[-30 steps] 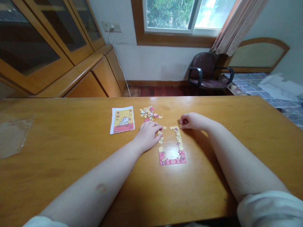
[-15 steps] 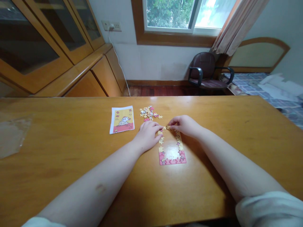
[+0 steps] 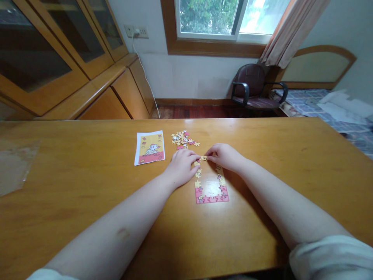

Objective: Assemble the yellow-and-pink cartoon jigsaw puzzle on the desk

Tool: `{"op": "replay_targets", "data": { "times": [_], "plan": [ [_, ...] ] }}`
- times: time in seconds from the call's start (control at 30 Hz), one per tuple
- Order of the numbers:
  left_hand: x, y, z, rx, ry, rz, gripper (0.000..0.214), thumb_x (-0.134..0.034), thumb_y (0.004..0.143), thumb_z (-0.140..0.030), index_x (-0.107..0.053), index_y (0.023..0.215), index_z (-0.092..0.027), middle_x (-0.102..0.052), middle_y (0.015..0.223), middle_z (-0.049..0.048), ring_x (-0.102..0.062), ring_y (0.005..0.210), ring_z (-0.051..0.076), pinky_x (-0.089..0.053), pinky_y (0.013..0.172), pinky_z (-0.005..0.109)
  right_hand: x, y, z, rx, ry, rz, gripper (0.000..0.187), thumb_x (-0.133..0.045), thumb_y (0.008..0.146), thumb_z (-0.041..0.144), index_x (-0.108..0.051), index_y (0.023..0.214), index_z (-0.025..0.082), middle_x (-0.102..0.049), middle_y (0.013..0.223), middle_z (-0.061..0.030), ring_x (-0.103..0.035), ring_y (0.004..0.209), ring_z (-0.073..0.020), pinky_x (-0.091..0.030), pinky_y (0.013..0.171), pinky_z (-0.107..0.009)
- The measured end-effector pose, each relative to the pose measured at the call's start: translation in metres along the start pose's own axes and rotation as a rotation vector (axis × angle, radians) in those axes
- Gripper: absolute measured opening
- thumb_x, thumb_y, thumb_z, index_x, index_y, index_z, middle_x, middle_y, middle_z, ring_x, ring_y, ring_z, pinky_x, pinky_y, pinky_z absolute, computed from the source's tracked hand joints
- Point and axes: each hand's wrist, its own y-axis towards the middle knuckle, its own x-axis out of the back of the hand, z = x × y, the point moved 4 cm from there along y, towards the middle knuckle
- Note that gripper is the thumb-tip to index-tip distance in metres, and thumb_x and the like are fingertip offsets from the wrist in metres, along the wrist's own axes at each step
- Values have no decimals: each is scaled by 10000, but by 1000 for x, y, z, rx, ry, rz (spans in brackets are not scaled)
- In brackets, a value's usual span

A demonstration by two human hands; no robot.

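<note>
On the wooden table lies a jigsaw puzzle border [image 3: 212, 199], pink along the near edge and yellow farther up, with bare tabletop inside it. My left hand [image 3: 182, 167] rests on the border's far left corner, fingers stretched out and thumb apart along the left side. At the far edge my right hand [image 3: 225, 156] has its thumb and index finger closed on a small yellow puzzle piece [image 3: 204, 158]; the fingertips partly cover it. The far right corner is hidden under the right hand. Just beyond my left hand sits a heap of loose puzzle pieces [image 3: 183, 139].
A printed picture sheet [image 3: 150, 148] of a white animal on yellow and pink lies left of the heap. Clear plastic [image 3: 18, 167] lies at the table's left. Beyond the table [image 3: 87, 155] stand a cabinet [image 3: 116, 101], an armchair [image 3: 251, 87] and a bed [image 3: 314, 105].
My right hand's fingertips have shifted very slightly at the border's far edge, and more of the yellow piece shows. My left hand keeps its place.
</note>
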Motion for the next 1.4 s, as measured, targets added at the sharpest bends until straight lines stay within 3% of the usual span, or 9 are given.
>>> {"op": "replay_targets", "data": {
  "times": [0.27, 0.5, 1.2, 1.4],
  "plan": [
    [1, 0, -1, -4, -2, 1, 291, -611, 877, -322, -689, 1133, -207, -671, 1107, 61, -541, 1100, 257, -405, 1018, 444, 6, -2, -2, 70, -39, -38, 130, -661, 841, 225, -761, 911, 180, -723, 923, -67, -652, 869, -185, -474, 814, -270],
    [1, 0, -1, 0, -2, 4, 313, -618, 873, -319, -687, 1153, -195, -667, 1115, 65, -536, 1109, 263, -401, 1029, 452, 5, -4, -2, 182, -87, 48, 188, -682, 841, 268, -752, 993, 183, -691, 993, -74, -651, 867, -186, -478, 812, -275],
    [2, 0, -2, 2, -2, 9, 297, -618, 867, -318, -688, 1133, -205, -670, 1114, 68, -537, 1112, 266, -404, 1024, 455, -2, -2, -1, 151, -156, 35, 207, -624, 891, 305, -755, 1019, 207, -683, 1015, -77, -655, 901, -200, -473, 821, -283],
    [0, 0, 0, -5, -16, -4, 289, -610, 869, -325, -687, 1126, -217, -671, 1110, 64, -535, 1111, 261, -397, 1032, 464, 8, -3, -6, 141, -103, -7, 190, -641, 872, 293, -756, 988, 198, -689, 991, -76, -650, 890, -193, -475, 833, -291]
  ]
}}
